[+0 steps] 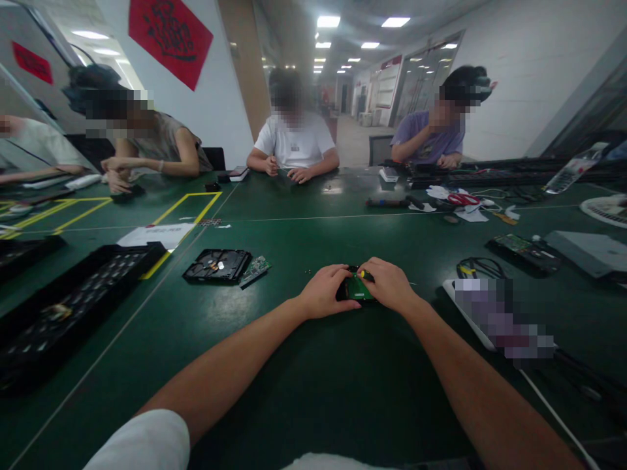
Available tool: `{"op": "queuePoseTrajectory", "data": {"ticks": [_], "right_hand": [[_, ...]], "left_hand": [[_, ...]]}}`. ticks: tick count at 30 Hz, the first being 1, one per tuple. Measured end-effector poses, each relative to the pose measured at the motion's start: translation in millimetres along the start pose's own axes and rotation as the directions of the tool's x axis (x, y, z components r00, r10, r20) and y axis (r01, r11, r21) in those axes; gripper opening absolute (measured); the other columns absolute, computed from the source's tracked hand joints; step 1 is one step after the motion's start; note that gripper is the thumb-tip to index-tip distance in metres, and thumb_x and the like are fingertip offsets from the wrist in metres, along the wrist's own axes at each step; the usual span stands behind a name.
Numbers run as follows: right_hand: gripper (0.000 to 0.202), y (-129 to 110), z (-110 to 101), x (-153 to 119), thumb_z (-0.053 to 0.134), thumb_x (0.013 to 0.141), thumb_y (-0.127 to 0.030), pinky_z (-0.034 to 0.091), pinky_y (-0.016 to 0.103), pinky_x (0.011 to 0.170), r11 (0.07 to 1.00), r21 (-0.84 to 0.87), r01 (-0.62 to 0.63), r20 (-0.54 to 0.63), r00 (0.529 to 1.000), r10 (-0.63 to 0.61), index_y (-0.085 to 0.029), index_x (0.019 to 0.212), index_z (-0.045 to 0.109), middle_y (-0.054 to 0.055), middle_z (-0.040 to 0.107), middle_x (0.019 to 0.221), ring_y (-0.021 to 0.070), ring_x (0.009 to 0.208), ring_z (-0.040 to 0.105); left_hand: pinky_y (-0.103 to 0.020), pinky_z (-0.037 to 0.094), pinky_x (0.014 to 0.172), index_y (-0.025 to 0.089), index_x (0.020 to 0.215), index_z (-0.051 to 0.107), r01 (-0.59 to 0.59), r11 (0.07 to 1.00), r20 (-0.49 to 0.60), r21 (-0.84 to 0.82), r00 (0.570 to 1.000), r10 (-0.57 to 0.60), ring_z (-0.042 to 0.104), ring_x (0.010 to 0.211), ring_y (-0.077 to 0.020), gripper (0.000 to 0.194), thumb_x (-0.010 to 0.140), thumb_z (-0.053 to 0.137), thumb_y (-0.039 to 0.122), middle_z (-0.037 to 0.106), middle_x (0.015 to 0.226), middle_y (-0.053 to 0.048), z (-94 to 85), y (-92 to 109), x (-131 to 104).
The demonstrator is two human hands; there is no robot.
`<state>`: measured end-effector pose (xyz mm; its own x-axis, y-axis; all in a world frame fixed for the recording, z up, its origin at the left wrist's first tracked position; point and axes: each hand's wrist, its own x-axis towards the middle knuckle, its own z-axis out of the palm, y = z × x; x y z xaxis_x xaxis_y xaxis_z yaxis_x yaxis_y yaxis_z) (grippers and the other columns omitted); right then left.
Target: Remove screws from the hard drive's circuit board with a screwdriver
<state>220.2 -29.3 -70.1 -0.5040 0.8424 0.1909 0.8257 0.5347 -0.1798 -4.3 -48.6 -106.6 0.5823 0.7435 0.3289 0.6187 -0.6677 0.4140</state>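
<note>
Your left hand (324,292), just right of frame centre, clamped a green circuit board (361,288), apparently unfinished, while your right hand (388,283) pinched a yellow screwdriver (366,276) over it; left of centre, a loose board (256,266), seemingly already removed, lay beside a black drive (215,267).

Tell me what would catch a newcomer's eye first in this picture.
Probably the big red sheet with black writing, on the wall at upper left. Next, near the middle, the left hand holds a green circuit board while the right hand grips a small yellow-and-black tool over it. Then the long black tray at the left of the green table.
</note>
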Motion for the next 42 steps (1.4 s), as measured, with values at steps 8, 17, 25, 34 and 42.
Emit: {"op": "queuePoseTrajectory", "data": {"ticks": [8, 17, 25, 34, 42], "right_hand": [[0.019, 3.4, -2.6, 0.4, 0.058, 0.101, -0.028, 0.047, 0.033, 0.078, 1.000, -0.001, -0.030, -0.042, 0.999, 0.030, -0.025, 0.111, 0.073, 0.006, 0.069, 0.112, 0.0218, 0.096, 0.067], [0.018, -4.0, -3.3, -0.8, 0.056, 0.101, -0.028, 0.047, 0.032, 0.077, 1.000, 0.005, -0.024, -0.041, 0.999, 0.024, -0.024, 0.110, 0.071, 0.007, 0.067, 0.112, 0.0215, 0.094, 0.065], [0.027, 10.2, -20.7, -1.2, 0.054, 0.098, -0.026, 0.051, 0.038, 0.091, 0.995, 0.080, -0.066, -0.383, 0.919, 0.092, -0.017, 0.122, 0.063, 0.015, 0.052, 0.121, 0.0266, 0.103, 0.061], [0.042, 16.8, -28.5, -3.0, 0.055, 0.103, -0.041, 0.046, 0.049, 0.107, 0.991, 0.102, -0.084, -0.635, 0.761, 0.130, -0.023, 0.141, 0.057, 0.015, 0.067, 0.121, 0.0331, 0.118, 0.059], [0.050, 9.8, -19.4, -3.1, 0.050, 0.106, -0.050, 0.056, 0.039, 0.090, 0.952, 0.289, -0.098, -0.633, 0.727, 0.267, -0.021, 0.146, 0.047, 0.013, 0.072, 0.124, 0.0238, 0.089, 0.071]], "left_hand": [[-0.055, 0.041, 0.119, 0.018, 0.135, 0.056, 0.016, 1.000, 0.006, 0.012, 1.000, -0.016, 0.053, 0.142, -0.0361, 0.079, 0.082, 0.070, 0.074, 0.056, 0.150, -0.020, -0.3, 0.7, -0.3], [-0.057, 0.041, 0.119, 0.020, 0.136, 0.056, 0.017, 1.000, 0.008, 0.014, 1.000, -0.018, 0.053, 0.141, -0.0361, 0.078, 0.081, 0.071, 0.074, 0.056, 0.150, -0.019, 1.3, -1.1, 0.0], [-0.055, 0.042, 0.118, 0.019, 0.135, 0.055, 0.011, 1.000, -0.005, 0.015, 1.000, -0.011, 0.054, 0.140, -0.0356, 0.080, 0.081, 0.071, 0.075, 0.056, 0.150, -0.020, 1.1, -1.1, -0.4], [-0.055, 0.044, 0.117, 0.021, 0.138, 0.053, -0.007, 1.000, -0.009, -0.009, 1.000, 0.007, 0.054, 0.140, -0.0351, 0.080, 0.082, 0.071, 0.074, 0.057, 0.149, -0.019, -0.6, -1.4, -1.2], [-0.055, 0.044, 0.117, 0.020, 0.139, 0.052, -0.001, 1.000, -0.008, -0.008, 1.000, 0.001, 0.054, 0.139, -0.0356, 0.080, 0.082, 0.071, 0.073, 0.056, 0.149, -0.019, -1.8, -0.2, -0.6]]}}
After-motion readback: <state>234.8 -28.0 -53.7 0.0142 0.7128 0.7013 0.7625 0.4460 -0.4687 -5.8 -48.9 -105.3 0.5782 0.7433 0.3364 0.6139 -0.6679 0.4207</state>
